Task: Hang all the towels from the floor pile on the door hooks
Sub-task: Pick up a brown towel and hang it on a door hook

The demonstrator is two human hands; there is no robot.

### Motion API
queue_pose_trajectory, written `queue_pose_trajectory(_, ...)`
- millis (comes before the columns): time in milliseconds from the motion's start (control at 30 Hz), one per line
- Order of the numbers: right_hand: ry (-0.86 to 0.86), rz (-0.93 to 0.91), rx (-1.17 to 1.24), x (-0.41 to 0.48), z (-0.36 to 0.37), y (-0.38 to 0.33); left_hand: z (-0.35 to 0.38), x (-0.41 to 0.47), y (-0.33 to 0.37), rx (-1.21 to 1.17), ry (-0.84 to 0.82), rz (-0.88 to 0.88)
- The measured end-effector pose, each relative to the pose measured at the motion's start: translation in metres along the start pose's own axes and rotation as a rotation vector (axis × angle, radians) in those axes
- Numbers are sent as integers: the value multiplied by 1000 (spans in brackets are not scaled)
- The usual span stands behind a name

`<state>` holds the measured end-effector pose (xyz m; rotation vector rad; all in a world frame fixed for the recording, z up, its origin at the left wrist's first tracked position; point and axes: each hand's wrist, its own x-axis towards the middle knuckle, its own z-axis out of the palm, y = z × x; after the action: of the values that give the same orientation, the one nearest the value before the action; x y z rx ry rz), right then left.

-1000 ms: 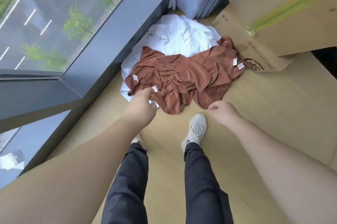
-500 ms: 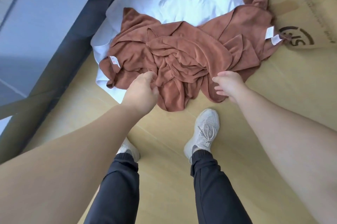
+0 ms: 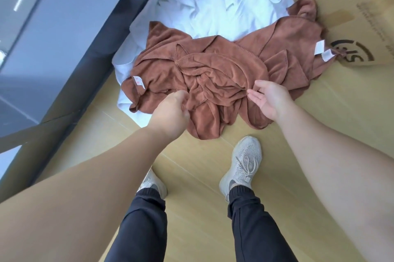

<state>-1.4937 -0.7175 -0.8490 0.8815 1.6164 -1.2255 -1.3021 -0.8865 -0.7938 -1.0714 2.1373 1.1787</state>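
Note:
A crumpled heap of rust-brown towels [image 3: 215, 74] with small white tags lies on the wooden floor, on top of white towels [image 3: 215, 3] spread behind it. My left hand [image 3: 170, 112] grips a fold at the near left edge of the brown heap, fingers curled into the cloth. My right hand [image 3: 267, 97] hovers at the heap's near right side, palm turned inward and fingers straight, its fingertips touching the brown cloth. No door hooks are in view.
A dark window frame [image 3: 102, 44] runs along the left of the pile. Flattened cardboard [image 3: 351, 33] with a printed logo lies at the right. My two feet in pale sneakers [image 3: 245, 161] stand just before the pile on the floor.
The view has closed in on the pile. My right hand opened and moved up onto the brown heap's right side. My left hand stays clenched in the left fold.

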Motion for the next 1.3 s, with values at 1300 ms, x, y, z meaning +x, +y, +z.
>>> queue_pose_trajectory(1300, -219, -712, -927, -418, -16, -113, -267, -256, 237, -488, 191, 113)
